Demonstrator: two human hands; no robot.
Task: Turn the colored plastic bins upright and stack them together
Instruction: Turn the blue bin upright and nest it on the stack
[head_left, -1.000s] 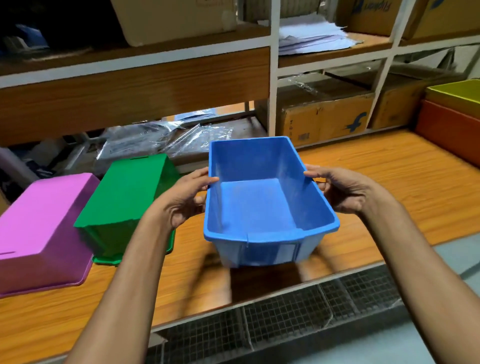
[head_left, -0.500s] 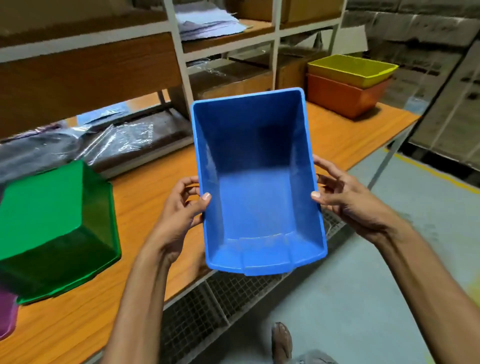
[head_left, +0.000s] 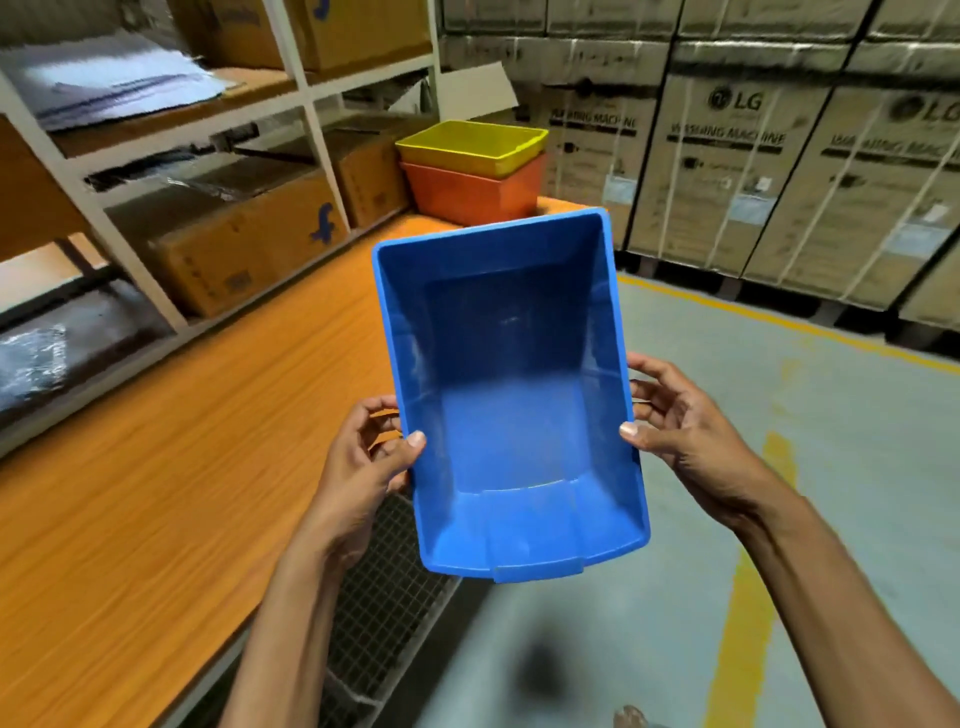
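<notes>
I hold a blue plastic bin (head_left: 511, 395) upright in the air, its open side facing me, past the front edge of the wooden table (head_left: 171, 467). My left hand (head_left: 363, 467) grips its left rim and my right hand (head_left: 685, 431) grips its right rim. Beyond it, at the table's far end, a yellow bin (head_left: 470, 148) sits nested upright inside an orange bin (head_left: 472, 195). The green and pink bins are out of view.
White shelving (head_left: 311, 104) with cardboard boxes (head_left: 244, 249) and papers runs along the table's back. Large strapped cartons (head_left: 779, 156) stand against the far wall. A grey floor with yellow lines (head_left: 743, 623) lies to the right. A wire mesh panel (head_left: 384, 587) sits under the table edge.
My view has swung right, toward the yellow and orange stack; the green bin has left the frame. The blue bin has moved right with both hands and sits closer to the stack.
</notes>
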